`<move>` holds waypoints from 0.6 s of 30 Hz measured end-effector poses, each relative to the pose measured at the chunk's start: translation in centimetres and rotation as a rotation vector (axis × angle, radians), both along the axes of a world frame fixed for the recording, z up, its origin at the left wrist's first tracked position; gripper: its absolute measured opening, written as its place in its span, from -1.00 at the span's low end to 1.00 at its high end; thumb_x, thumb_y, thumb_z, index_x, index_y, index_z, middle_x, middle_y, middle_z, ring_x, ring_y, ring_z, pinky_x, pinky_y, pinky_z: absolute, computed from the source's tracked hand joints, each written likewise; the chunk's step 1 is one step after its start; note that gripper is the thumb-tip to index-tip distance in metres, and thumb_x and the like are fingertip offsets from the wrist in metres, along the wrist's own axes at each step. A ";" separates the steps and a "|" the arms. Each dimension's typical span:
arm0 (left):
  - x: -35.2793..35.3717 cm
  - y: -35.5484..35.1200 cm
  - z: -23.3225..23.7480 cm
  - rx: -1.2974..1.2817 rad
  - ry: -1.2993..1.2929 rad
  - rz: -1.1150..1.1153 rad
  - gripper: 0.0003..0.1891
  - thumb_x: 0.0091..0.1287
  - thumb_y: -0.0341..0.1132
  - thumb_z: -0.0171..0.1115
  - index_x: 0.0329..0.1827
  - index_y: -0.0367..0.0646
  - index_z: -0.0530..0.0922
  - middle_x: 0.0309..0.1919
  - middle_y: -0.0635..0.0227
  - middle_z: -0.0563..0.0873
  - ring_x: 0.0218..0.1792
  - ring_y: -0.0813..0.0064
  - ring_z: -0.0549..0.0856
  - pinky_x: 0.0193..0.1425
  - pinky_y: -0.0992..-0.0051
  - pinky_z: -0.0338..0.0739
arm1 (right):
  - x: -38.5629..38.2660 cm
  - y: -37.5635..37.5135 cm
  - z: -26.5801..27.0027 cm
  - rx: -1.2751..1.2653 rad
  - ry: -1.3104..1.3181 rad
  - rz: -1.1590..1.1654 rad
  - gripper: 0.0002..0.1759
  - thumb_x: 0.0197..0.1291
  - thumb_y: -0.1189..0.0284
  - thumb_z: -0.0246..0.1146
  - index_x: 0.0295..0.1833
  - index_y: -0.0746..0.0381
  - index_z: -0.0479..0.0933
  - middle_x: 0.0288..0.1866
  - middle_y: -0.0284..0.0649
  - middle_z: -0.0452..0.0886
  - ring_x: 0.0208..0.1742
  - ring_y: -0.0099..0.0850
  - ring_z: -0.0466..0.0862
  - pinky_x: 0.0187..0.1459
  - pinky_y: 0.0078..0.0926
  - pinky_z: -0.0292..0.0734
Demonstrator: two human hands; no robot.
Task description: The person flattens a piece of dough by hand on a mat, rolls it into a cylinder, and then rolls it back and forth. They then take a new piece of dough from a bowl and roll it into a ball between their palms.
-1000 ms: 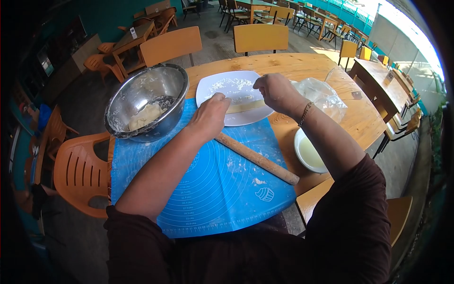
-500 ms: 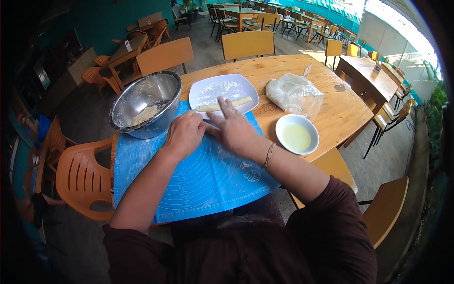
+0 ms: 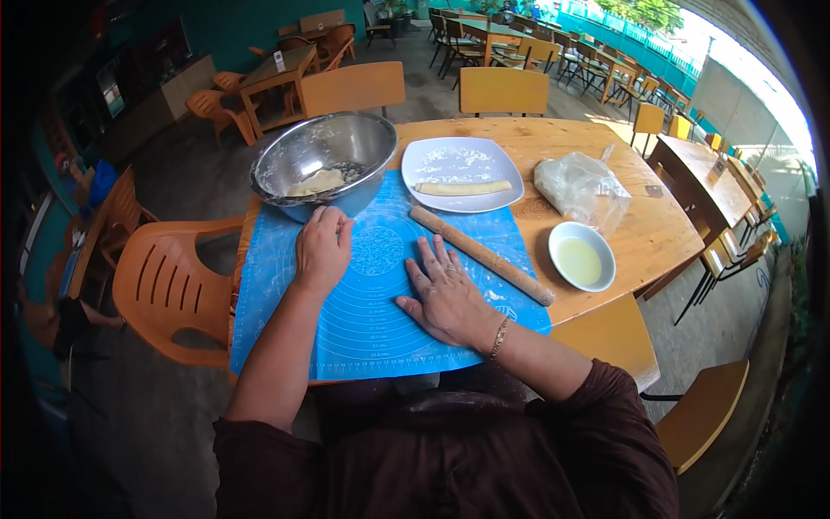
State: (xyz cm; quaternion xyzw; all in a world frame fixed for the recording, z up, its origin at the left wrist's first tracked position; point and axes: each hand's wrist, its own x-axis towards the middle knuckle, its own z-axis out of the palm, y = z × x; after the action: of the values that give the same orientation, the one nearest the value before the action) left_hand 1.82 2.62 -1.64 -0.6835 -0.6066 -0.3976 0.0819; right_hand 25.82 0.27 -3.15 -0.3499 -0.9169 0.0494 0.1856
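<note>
The metal bowl (image 3: pixel 346 143) is gleaming glossy; the blue mat (image 3: pixel 363 320) is looking matt and smooth; the rolling pin (image 3: pixel 481 254) is showing floury wood.

Round wooden worktop (image 3: pixel 640 225), blue mat (image 3: pixel 363 320) spread over its near left part up to the near edge, white plate (image 3: pixel 458 208) at the mat's far edge and partly on bare wood, clear bag (image 3: pixel 581 189) right of the plate, small white bowl (image 3: pixel 554 251) of pale liquid nearer, just off the mat's right edge.

Print on the mat (image 3: pixel 363 322) — too small to read. Contents of the bag (image 3: pixel 581 186) are unclear. The bowl (image 3: pixel 346 201) hides part of the dough (image 3: pixel 317 182).
</note>
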 end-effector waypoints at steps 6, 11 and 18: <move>-0.1 0.1 0.2 0.128 -0.164 -0.064 -0.93 0.32 -0.48 0.34 -0.20 -0.26 0.61 -0.31 0.22 0.70 -0.38 0.33 0.69 -0.28 0.40 0.58 | 1.0 1.6 2.5 0.014 0.266 -0.038 -0.48 0.45 0.22 0.20 0.28 0.43 0.53 0.52 0.34 0.26 0.58 0.25 0.22 0.54 0.00 0.19; 0.0 -0.8 0.7 0.080 -0.201 -0.085 -0.83 0.36 -0.39 0.37 -0.36 -0.27 0.61 -0.50 0.22 0.67 -0.50 0.35 0.66 -0.38 0.39 0.51 | 1.4 3.5 4.3 -0.106 0.255 -0.013 -0.73 0.33 0.45 0.30 0.09 0.32 0.64 0.05 0.09 0.69 0.12 0.03 0.67 0.15 -0.15 0.57; -0.6 -1.2 2.1 0.130 -0.304 -0.071 -0.72 0.47 -0.28 0.27 -0.40 -0.26 0.55 -0.55 0.23 0.64 -0.53 0.36 0.62 -0.42 0.34 0.45 | 1.1 5.5 5.6 -0.079 0.045 0.146 -0.65 0.23 0.48 0.36 0.13 0.31 0.64 -0.01 0.07 0.70 0.02 0.01 0.70 0.07 -0.21 0.62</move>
State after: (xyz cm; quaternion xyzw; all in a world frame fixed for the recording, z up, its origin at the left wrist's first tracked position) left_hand 1.26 1.41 0.50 -0.6297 -0.5605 -0.5375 0.0189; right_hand 26.90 5.74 2.44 -0.2880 -0.9329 0.1069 0.1880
